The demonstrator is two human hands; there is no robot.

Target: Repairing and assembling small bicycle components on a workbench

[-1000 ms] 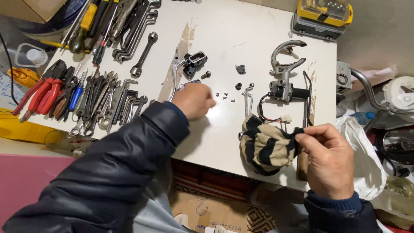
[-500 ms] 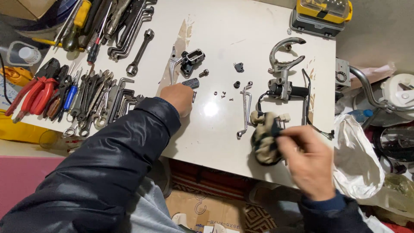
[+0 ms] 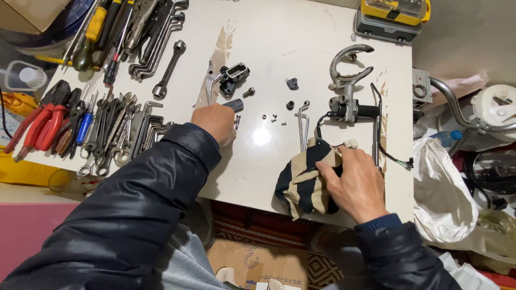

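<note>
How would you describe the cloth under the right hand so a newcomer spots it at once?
Start at the white table and go to its near edge, right of centre. There the right hand presses on a crumpled rag. Its broad black and beige stripes set it apart from the bare metal parts around it.

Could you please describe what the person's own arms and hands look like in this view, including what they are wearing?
Both hands are bare: no gloves, rings or watch show. The left hand comes out of a dark navy, slightly shiny jacket sleeve that creases in soft folds. The right hand has a matching dark sleeve, with a blue knitted cuff showing at the wrist.
</note>
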